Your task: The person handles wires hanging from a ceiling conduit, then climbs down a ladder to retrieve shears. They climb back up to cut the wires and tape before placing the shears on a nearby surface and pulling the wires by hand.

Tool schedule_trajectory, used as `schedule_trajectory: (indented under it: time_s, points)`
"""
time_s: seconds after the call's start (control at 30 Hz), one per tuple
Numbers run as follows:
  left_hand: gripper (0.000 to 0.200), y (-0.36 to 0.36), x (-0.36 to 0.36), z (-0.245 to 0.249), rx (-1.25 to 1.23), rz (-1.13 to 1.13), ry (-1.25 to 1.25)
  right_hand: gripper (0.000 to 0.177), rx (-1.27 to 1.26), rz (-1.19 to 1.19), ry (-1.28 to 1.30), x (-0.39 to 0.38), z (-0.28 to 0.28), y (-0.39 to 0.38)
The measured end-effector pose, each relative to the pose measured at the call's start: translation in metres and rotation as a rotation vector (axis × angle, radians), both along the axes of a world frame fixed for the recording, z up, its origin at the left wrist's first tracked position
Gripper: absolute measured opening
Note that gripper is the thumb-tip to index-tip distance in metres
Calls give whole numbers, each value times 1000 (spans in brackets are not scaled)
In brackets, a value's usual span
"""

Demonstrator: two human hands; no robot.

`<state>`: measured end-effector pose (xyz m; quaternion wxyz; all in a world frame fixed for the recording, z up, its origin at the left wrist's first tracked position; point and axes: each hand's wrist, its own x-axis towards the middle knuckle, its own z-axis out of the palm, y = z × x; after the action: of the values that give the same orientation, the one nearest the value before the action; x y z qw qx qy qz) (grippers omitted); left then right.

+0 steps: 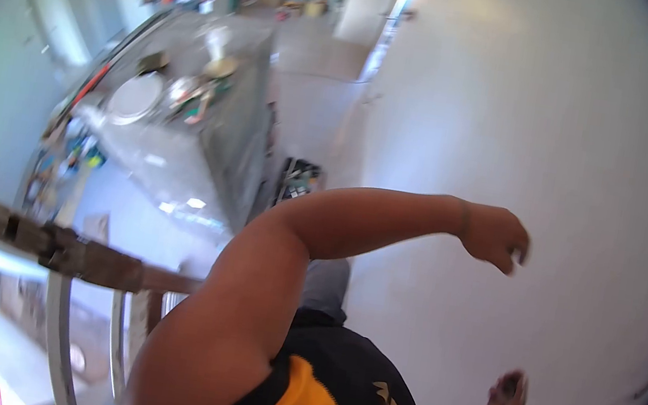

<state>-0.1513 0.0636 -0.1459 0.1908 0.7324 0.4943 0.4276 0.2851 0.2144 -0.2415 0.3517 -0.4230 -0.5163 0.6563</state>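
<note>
My left arm reaches across the view, bent at the elbow, and my left hand point(498, 239) is in front of the white wall point(582, 157). Its fingers are curled, with a small gap beside the thumb; what they hold, if anything, is hidden. Lower down, my right hand point(506, 404) is raised close to the same wall. A small dark object point(511, 386) rests in its bent fingers, too blurred to name.
A worn wooden rail point(58, 246) on pale metal bars point(59, 339) runs at the left. Beyond it, a grey-covered table point(236, 118) bears a white round lid point(136, 98) and clutter. A dark crate point(297, 177) stands on the floor; a white door point(368, 0) is at the back.
</note>
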Motion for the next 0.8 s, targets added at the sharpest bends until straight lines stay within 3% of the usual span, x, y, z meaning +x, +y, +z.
schedule_trajectory:
  time_s: [0.03, 0.07, 0.1, 0.13, 0.17, 0.2, 0.23, 0.27, 0.3, 0.33, 0.37, 0.4, 0.43, 0.47, 0.5, 0.6, 0.8]
  points:
    - [40, 0, -35, -47, -22, 73, 60, 21, -137, -11, 70, 12, -26, -3]
    - [40, -3, -69, -81, -272, 196, -149, 21, -224, -70, 65, 27, -40, -5]
    - [37, -23, -103, -117, -308, 346, -473, 23, -331, -213, 48, 36, -59, -13]
    - [36, -38, -139, -153, -342, 571, -677, 23, -414, -270, 65, 57, -81, -8]
    - [37, -50, -178, -196, -172, 807, -662, 24, -472, -327, 18, 82, -105, 1]
    - [38, -66, -215, -241, -56, 1222, -310, 25, -514, -401, -12, 103, -121, 4]
    - [42, -96, -227, -245, -154, 1469, -372, 27, -556, -481, -39, 122, -132, 4]
    - [40, -121, -253, -272, -71, 1608, -395, 42, -576, -528, -110, 138, -138, -3]
    - [33, -152, -258, -274, -158, 1743, -294, 63, -591, -578, -182, 157, -145, -12]
    - [31, -176, -369, -362, -844, 1271, 419, 42, -360, -245, -357, 199, -160, -25]
    - [31, -205, -360, -374, -783, 1750, 331, 28, -121, 92, -520, 230, -174, -33]
    - [32, -240, -316, -298, -1178, 1623, 473, 20, 142, 280, -744, 231, -158, -54]
    - [34, -279, -358, -365, -913, 2043, 43, 22, 410, 463, -964, 216, -126, -95]
    - [40, -306, -343, -337, -946, 2167, -4, 11, 368, 396, -1056, 210, -120, -118]
    - [45, -310, -294, -268, -565, 2430, -250, 11, 373, 380, -1063, 208, -119, -115]
    - [54, -342, -273, -224, -630, 2373, -290, 11, 354, 342, -1073, 199, -112, -120]
    - [59, -368, -311, -266, -797, 2332, -236, 11, 330, 256, -1084, 182, -101, -128]
